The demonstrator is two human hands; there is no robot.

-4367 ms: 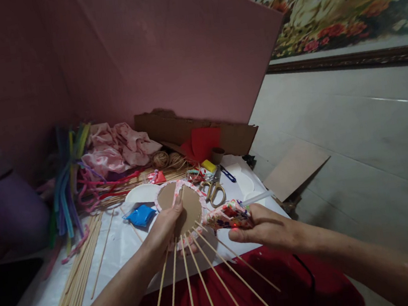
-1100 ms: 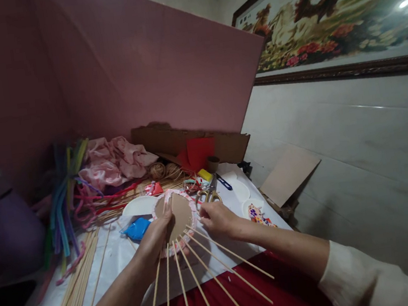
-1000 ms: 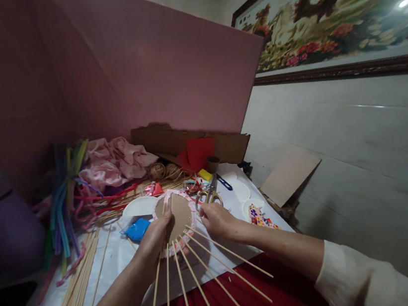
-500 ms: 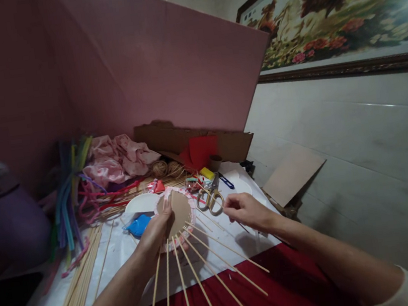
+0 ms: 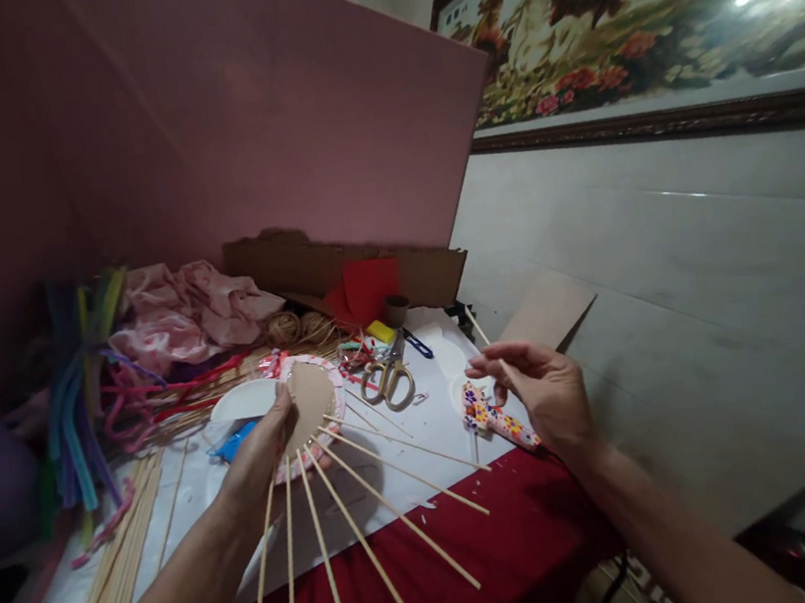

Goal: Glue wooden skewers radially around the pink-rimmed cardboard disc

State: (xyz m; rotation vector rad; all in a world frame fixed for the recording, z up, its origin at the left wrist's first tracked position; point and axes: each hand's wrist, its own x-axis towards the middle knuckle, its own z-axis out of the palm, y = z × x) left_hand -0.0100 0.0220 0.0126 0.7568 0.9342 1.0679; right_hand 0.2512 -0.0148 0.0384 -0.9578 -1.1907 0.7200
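My left hand (image 5: 271,432) grips a round cardboard disc (image 5: 311,397) edged with pink ruffled trim, thumb on its face. Several thin wooden sticks (image 5: 367,543) fan out from the disc's lower edge toward me. On the right, my right hand (image 5: 537,388) pinches another wooden stick (image 5: 478,325) between thumb and fingers, its end pointing up and left. Beneath that hand lies a flower-patterned glue gun (image 5: 496,415), partly hidden by the fingers. Gold-handled scissors (image 5: 388,382) rest between the two hands, touching neither.
Loose sticks (image 5: 115,567) and a blue packet (image 5: 234,442) lie to the left. Behind are pipe cleaners (image 5: 68,415), pink cloth (image 5: 192,309), twine balls (image 5: 283,328), red paper (image 5: 371,289) and a blue cutter (image 5: 418,343). A red cloth (image 5: 521,523) covers the table's front edge.
My right hand has moved right with the stick, from beside the scissors to above the glue gun, and the stick now points more steeply upward. The view has turned right; my left hand still holds the disc.
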